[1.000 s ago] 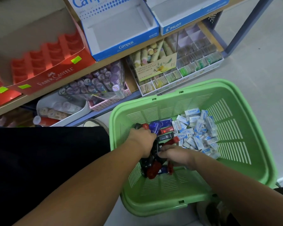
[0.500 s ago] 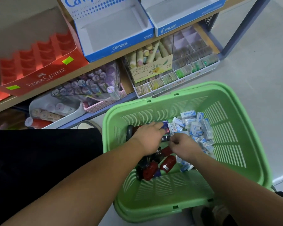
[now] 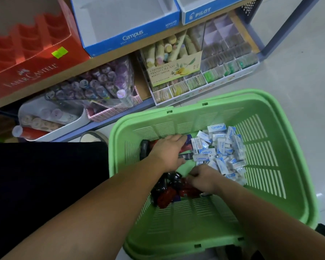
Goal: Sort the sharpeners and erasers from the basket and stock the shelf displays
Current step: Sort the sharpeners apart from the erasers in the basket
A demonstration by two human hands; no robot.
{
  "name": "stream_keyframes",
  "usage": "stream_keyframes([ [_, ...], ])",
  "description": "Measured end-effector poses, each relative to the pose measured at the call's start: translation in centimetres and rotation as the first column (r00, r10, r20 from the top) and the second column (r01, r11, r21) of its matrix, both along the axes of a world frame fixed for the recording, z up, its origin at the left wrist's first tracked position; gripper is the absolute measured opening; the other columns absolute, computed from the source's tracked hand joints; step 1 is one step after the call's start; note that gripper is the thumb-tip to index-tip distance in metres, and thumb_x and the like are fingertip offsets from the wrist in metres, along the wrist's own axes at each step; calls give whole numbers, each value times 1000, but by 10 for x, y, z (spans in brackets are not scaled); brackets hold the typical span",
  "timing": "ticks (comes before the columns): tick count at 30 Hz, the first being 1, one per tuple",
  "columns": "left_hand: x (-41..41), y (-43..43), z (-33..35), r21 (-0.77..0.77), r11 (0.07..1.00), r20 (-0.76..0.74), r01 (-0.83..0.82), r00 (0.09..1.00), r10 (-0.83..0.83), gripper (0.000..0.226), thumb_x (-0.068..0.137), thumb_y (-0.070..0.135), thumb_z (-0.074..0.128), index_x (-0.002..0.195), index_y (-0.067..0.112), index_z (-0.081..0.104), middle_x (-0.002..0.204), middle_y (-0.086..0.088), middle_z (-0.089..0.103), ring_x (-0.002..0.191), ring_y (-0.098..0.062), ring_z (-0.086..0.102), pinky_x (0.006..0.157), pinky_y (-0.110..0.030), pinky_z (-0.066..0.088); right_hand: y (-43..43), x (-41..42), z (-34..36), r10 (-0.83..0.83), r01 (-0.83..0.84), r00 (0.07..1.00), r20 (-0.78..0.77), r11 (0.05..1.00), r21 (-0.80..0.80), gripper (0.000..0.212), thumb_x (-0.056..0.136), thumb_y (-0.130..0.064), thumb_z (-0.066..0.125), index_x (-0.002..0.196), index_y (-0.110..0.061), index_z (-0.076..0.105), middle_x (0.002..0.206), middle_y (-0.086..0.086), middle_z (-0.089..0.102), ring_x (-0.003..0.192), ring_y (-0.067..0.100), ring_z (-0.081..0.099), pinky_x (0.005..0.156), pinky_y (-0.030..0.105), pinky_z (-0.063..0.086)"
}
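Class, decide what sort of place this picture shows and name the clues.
Probably a stationery shop: a Campus display box, a Faber-Castell display box, and a green basket holding wrapped erasers.

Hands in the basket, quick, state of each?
Left hand: cupped over sharpeners, grip cannot be told.
Right hand: curled into sharpeners, grip cannot be told.

The left hand [image 3: 168, 152] covers part of the sharpeners [image 3: 165, 198]; what it holds underneath is not visible. The right hand [image 3: 203, 178] has its fingertips buried in the same pile. The top edge cuts off the Campus box [image 3: 124, 37] and the Pilot box [image 3: 201, 13].
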State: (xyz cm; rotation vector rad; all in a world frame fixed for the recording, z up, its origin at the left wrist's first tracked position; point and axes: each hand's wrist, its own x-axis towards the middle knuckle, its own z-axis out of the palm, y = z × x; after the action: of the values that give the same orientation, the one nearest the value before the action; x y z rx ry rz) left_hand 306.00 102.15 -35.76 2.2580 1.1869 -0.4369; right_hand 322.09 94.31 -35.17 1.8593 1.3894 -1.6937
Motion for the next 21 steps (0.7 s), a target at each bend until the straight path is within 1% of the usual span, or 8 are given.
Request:
stream_keyframes([
  [3, 4, -2, -4, 6, 1000, -87, -9, 996, 10, 107, 84, 62, 69, 162, 21, 10, 157, -2, 32, 142, -26, 33, 117, -45, 29, 4, 4, 8, -184, 178, 980, -81, 981, -74, 24, 103, -30, 53, 95, -11, 65, 77, 0, 60, 68, 11, 54, 60, 24, 41],
  [5, 7, -6, -7, 10, 1000, -143, -1, 990, 2, 115, 81, 67, 69, 162, 19, 3, 152, -7, 33, 139, -28, 32, 116, -45, 30, 4, 5, 12, -235, 222, 965, -119, 969, -109, 25, 103, -23, 52, 89, -7, 65, 73, 3, 58, 63, 11, 50, 57, 23, 39],
  [9, 11, -10, -11, 2, 1000, -77, 13, 997, -12, 113, 79, 64, 72, 161, 17, 10, 155, -6, 34, 141, -29, 33, 120, -45, 27, 3, 6, 17, -251, 232, 956, -151, 964, -133, 27, 98, -7, 55, 72, -10, 62, 64, -1, 54, 52, 5, 47, 46, 14, 36],
  [11, 14, -10, -11, -23, 1000, -72, 6, 997, -8, 111, 77, 60, 73, 160, 19, 12, 149, -6, 40, 138, -29, 37, 119, -44, 26, 4, 5, 20, -203, 182, 968, -145, 973, -142, 15, 96, -6, 55, 90, -6, 69, 75, 0, 60, 63, 8, 53, 55, 18, 41],
  [13, 20, -11, -8, -41, 999, -114, -23, 993, 19, 111, 73, 63, 72, 158, 19, 15, 140, -7, 44, 133, -30, 41, 118, -45, 26, 5, 4, 22, -159, 139, 978, -137, 980, -143, 17, 95, -6, 54, 102, -5, 69, 80, 3, 62, 68, 15, 56, 63, 24, 46],
  [16, 28, -18, -7, -46, 995, -174, -87, 982, 77, 108, 69, 65, 68, 152, 16, 19, 132, -8, 45, 129, -31, 42, 119, -50, 22, 4, 0, 22, -76, 54, 987, -140, 986, -158, 25, 91, -6, 54, 111, -5, 67, 88, 8, 64, 74, 21, 60, 65, 29, 47],
  [18, 31, -23, -9, -26, 993, -204, -117, 973, 109, 113, 71, 62, 70, 155, 11, 14, 137, -9, 44, 132, -31, 41, 121, -52, 20, 3, -3, 22, -4, -15, 991, -133, 989, -147, 26, 90, -7, 55, 113, -5, 68, 103, 10, 68, 92, 24, 65, 71, 29, 46],
  [21, 29, -24, -11, 1, 992, -204, -130, 971, 127, 115, 73, 57, 74, 157, 9, 11, 138, -8, 46, 131, -29, 44, 119, -51, 23, 2, -4, 24, 49, -68, 989, -136, 987, -143, 28, 95, -13, 55, 121, -8, 65, 112, 6, 64, 101, 20, 60, 75, 28, 44],
])
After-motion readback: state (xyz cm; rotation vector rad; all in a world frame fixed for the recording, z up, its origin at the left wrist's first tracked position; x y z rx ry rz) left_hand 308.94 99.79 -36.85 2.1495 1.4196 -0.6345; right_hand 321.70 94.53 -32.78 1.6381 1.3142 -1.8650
